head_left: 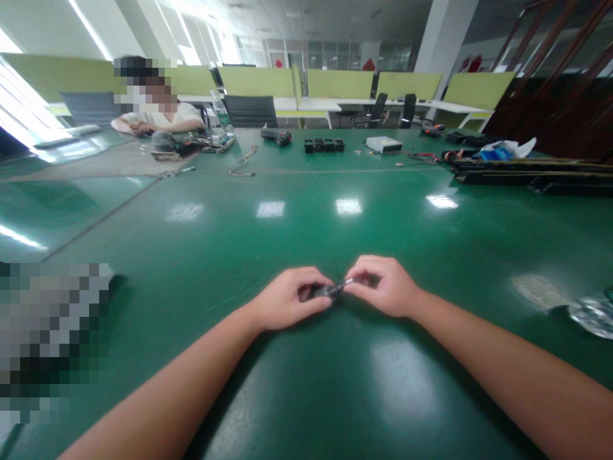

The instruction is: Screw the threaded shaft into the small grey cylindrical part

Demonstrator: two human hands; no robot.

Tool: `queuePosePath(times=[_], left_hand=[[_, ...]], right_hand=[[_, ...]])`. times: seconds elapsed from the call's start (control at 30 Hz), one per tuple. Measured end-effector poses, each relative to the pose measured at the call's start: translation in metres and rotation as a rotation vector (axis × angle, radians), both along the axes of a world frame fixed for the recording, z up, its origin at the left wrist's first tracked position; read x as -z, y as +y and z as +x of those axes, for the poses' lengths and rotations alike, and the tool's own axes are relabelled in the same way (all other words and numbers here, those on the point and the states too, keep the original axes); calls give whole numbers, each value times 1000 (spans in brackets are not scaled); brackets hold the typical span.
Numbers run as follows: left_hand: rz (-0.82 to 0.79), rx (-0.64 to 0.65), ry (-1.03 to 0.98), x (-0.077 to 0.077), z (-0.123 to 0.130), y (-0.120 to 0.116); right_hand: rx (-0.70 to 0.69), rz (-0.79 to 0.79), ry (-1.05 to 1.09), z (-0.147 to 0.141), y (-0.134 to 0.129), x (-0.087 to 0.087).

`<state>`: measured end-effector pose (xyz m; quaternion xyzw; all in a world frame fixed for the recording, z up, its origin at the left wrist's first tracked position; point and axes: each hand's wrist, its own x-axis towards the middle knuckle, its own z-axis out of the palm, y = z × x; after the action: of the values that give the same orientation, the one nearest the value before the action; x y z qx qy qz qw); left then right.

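Just above the green table (306, 223), my left hand (294, 297) pinches a small dark object (324, 291) between thumb and fingers. A thin ribbed or coiled part of it slants up to the right. My right hand (383, 286) is closed on the light, metallic-looking end (348, 281) of that part. The two hands are close together but apart, with the ribbed section showing between them. What exactly the small object is cannot be made out, and the fingers hide both of its ends.
A person (160, 115) sits at the far left behind electronic parts (177, 145). Along the far side lie a black block (324, 145), a silver box (383, 145) and long black strips (527, 171). Clear plastic (594, 316) is at right, a blurred-out object (48, 319) at left.
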<state>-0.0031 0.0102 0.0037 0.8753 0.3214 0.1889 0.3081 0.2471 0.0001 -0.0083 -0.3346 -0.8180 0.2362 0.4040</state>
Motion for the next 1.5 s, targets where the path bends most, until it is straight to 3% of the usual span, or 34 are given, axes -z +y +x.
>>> queuePosePath(times=[0.13,0.3,0.6,0.83,0.97,1.13,1.5], left_hand=[[2,-22,14,0,1,-1],[-24,-139,79,1,2,-3],[-44,-148,54,3,1,-1],[-32,-166,57,3,1,-2],[-7,-157,71,2,1,-2],[58,-116,79,1,2,-1],[86,-113,79,2,4,-1]], right_hand=[[-1,-28,-1,-2,-2,-1],[-42,86,-60,-4,-6,-2],[-50,219,-77,-4,-5,-1],[37,114,-187,1,2,5],[0,35,-283,3,7,10],[-68,32,-364,3,8,10],[-46,23,-360,-12,-1,9]])
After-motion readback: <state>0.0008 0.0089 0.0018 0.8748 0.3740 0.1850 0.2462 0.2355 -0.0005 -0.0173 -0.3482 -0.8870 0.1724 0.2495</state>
